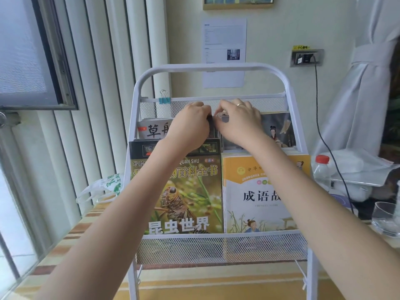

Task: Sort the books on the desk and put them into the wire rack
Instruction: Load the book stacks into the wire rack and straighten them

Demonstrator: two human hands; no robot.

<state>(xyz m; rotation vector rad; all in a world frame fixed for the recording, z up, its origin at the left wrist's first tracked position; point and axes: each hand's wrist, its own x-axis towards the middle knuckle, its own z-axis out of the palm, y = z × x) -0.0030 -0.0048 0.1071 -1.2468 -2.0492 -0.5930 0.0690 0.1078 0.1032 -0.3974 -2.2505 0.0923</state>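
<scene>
Frame centre: left hand (192,122) and right hand (240,121), fingers curled, hide the upper-tier books (279,128) in the wire rack (207,69); pinched object unclear. Two front covers below.

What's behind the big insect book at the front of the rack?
Behind the insect book more books stand in the upper tier. Both hands, left hand and right hand, cover the middle ones.

From my remote seat I see two bare forearms with no sleeves, watch or bracelet on either wrist. The left hand (190,124) wears nothing; the right hand (240,122) carries one thin gold ring (238,104) (a plain band).
</scene>
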